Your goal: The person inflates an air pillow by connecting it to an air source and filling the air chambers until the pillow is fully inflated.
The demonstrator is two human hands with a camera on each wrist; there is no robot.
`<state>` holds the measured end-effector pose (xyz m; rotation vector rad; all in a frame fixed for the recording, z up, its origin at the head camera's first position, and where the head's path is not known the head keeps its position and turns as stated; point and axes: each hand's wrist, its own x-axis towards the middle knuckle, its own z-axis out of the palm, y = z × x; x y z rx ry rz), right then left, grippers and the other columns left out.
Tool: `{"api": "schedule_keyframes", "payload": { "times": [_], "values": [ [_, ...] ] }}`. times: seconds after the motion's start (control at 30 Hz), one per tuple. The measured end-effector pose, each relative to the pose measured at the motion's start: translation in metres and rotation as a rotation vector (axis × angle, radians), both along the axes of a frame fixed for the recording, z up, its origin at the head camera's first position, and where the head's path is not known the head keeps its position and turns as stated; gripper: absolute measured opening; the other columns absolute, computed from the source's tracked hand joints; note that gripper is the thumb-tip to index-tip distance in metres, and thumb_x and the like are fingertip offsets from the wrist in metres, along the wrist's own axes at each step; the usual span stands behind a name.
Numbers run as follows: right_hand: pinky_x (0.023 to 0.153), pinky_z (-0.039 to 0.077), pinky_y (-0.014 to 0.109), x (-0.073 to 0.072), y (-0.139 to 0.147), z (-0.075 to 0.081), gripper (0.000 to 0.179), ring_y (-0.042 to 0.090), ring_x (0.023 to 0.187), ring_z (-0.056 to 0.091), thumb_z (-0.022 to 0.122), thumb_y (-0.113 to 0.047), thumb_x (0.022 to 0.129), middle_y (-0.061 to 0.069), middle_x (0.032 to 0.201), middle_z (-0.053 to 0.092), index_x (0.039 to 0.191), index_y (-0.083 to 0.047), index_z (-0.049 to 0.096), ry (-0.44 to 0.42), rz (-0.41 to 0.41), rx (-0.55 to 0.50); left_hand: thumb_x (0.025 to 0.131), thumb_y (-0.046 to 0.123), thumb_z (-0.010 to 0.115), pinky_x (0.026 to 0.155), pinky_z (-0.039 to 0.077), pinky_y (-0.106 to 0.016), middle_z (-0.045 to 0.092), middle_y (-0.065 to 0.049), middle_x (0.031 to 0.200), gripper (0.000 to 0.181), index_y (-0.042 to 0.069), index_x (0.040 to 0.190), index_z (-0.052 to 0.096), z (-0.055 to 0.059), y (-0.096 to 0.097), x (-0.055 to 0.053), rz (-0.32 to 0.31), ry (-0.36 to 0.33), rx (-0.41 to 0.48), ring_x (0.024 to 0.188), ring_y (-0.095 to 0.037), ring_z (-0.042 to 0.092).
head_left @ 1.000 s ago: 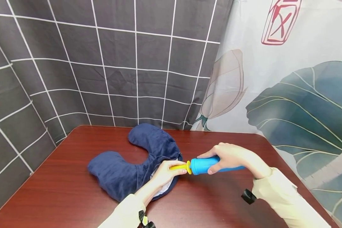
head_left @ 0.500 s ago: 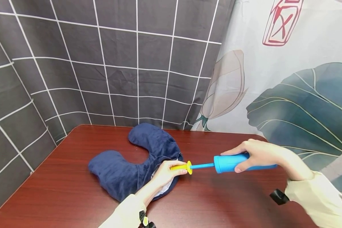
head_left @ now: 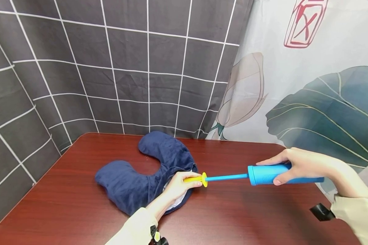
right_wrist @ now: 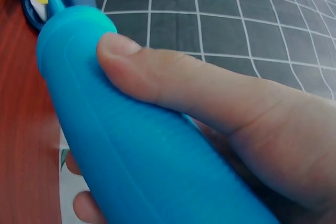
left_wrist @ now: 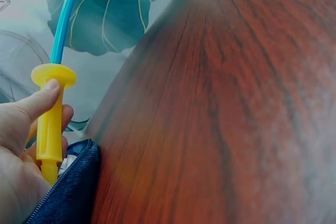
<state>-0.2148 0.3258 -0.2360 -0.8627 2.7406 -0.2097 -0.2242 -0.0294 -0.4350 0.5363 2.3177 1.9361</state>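
Note:
A hand pump, with a blue barrel (head_left: 263, 175), a thin blue rod (head_left: 227, 177) and a yellow end piece (left_wrist: 50, 124), is held lengthwise between both hands. My left hand (head_left: 176, 186) grips the yellow end, thumb against its round flange in the left wrist view. Around the barrel curl the fingers and thumb of my right hand (head_left: 306, 168). The rod is drawn well out of the barrel. A navy U-shaped neck pillow (head_left: 132, 187) lies under and beside the left hand. Its zipped cover (left_wrist: 73, 182) is open there, with white lining showing; the yellow tip's far end is hidden.
Both lie over a reddish-brown wooden table (head_left: 64, 190). Behind it hangs a dark grey curtain (head_left: 125, 85) with white grid lines. A white curtain (head_left: 263, 34) with leaf and flower prints stands at the right.
My right hand has moved right with the blue barrel, drawing the rod out from nearly fully in. The left hand and neck pillow have stayed in place.

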Motion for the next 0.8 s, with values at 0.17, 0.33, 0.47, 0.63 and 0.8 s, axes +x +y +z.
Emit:
{"api": "schedule_keyframes", "payload": {
  "times": [0.17, 0.33, 0.47, 0.63, 0.8],
  "values": [
    [0.064, 0.044, 0.021, -0.004, -0.007, -0.002, 0.062, -0.004, 0.086, 0.052, 0.077, -0.055, 0.077, -0.016, 0.104, 0.069, 0.133, -0.032, 0.063, 0.017, 0.028, -0.006, 0.085, 0.019, 0.077, 0.083, 0.049, -0.012, 0.074, -0.014, 0.11, 0.03, 0.005, 0.111, 0.075, -0.001, 0.001, -0.001, 0.002, -0.006, 0.002, 0.094, -0.009, 0.067],
    [0.066, 0.044, 0.021, -0.009, -0.025, -0.008, 0.063, -0.003, 0.088, 0.053, 0.076, -0.056, 0.078, -0.013, 0.109, 0.07, 0.133, -0.029, 0.063, -0.019, 0.062, -0.016, 0.085, 0.019, 0.077, 0.082, 0.049, -0.012, 0.074, -0.014, 0.11, 0.03, 0.005, 0.111, 0.074, -0.001, 0.001, -0.001, 0.0, -0.005, -0.003, 0.093, -0.009, 0.067],
    [0.067, 0.045, 0.022, -0.012, -0.043, -0.011, 0.064, 0.0, 0.088, 0.056, 0.077, -0.055, 0.077, -0.011, 0.109, 0.071, 0.133, -0.027, 0.064, -0.036, 0.061, -0.005, 0.085, 0.018, 0.077, 0.082, 0.05, -0.013, 0.074, -0.015, 0.11, 0.03, 0.004, 0.112, 0.074, -0.001, 0.001, -0.001, -0.003, -0.009, 0.009, 0.092, -0.008, 0.066],
    [0.07, 0.047, 0.024, -0.019, -0.064, -0.018, 0.063, 0.004, 0.089, 0.06, 0.079, -0.051, 0.078, -0.009, 0.109, 0.073, 0.132, -0.024, 0.065, -0.051, 0.098, -0.001, 0.085, 0.017, 0.076, 0.082, 0.05, -0.013, 0.074, -0.016, 0.11, 0.03, 0.003, 0.112, 0.074, 0.0, 0.001, 0.0, -0.002, -0.018, 0.023, 0.091, -0.006, 0.066],
    [0.072, 0.049, 0.025, -0.029, -0.083, -0.03, 0.063, 0.007, 0.091, 0.061, 0.077, -0.051, 0.079, -0.007, 0.111, 0.073, 0.133, -0.022, 0.064, -0.085, 0.127, 0.003, 0.085, 0.018, 0.077, 0.083, 0.05, -0.013, 0.074, -0.015, 0.109, 0.029, 0.004, 0.111, 0.074, 0.0, 0.002, 0.0, 0.004, -0.011, 0.014, 0.091, -0.007, 0.066]
  ]
}}
